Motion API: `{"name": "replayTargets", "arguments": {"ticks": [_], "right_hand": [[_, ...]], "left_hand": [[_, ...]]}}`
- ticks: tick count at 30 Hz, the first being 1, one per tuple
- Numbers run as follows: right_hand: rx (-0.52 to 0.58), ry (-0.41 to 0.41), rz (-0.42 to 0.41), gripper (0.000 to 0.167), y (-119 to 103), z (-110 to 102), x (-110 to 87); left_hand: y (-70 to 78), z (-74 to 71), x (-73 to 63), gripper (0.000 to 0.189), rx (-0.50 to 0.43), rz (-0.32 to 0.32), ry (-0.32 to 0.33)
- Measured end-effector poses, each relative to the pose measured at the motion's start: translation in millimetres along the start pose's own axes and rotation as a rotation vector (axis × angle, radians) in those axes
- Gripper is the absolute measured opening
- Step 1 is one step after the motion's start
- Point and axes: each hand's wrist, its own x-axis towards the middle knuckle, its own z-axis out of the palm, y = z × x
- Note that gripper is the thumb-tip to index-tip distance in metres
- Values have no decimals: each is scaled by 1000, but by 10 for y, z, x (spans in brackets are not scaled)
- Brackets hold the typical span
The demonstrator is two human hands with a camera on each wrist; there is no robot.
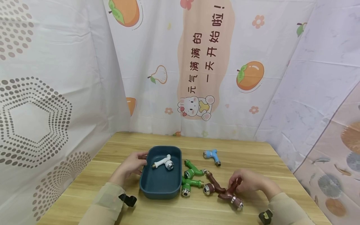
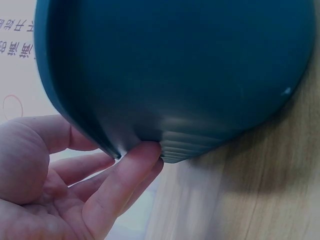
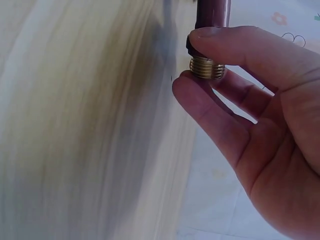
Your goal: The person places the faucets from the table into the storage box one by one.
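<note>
Pick-up seems to be the step in hand: your right hand [image 1: 247, 181] reaches in from 2 o'clock and pinches the nearer brown valve [image 1: 230, 194] between thumb and fingers, close by its brass threaded end [image 3: 206, 68]. That valve lies at about 4 o'clock from the dark blue tub [image 1: 161, 196], its silver-rimmed knob [image 1: 237, 202] turned to 5 o'clock; you cannot tell from these views whether it is clear of the table [image 1: 197, 215].

Your left hand [image 1: 132, 164], at the tub's 9 to 10 o'clock side, pinches the rim, with fingertips pressed to the outer wall. Inside, toward 12 o'clock, lies a white valve [image 1: 162, 162].

From the held valve, the second brown valve [image 1: 216, 185] sits just beside it at 10 o'clock. The upper green valve [image 1: 194, 168] and lower green valve [image 1: 191, 182] lie at the tub's 3 to 4 o'clock side, and a light blue valve [image 1: 211, 154] lies apart at 2 to 3.

The next move likely calls for a firm pinch and a straight lift, so the held valve's branch doesn't drag its brown neighbour.
</note>
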Motion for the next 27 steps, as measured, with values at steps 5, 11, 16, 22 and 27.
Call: {"name": "replayTargets", "arguments": {"ticks": [5,11,16,22,27], "right_hand": [[-9,45,-39,35,22,-30,0],[-37,94,-24,26,52,-78,-4],[-32,125,-6,27,62,-117,-8],[8,162,-2,27,50,-164,-17],[-7,206,5,25,29,-219,-29]], "left_hand": [[9,3,-4,56,6,3,2],[24,11,-18,56,12,4,7],[18,8,-15,56,13,3,7],[8,1,-8,57,6,3,2],[1,-6,8,56,10,5,1]]}}
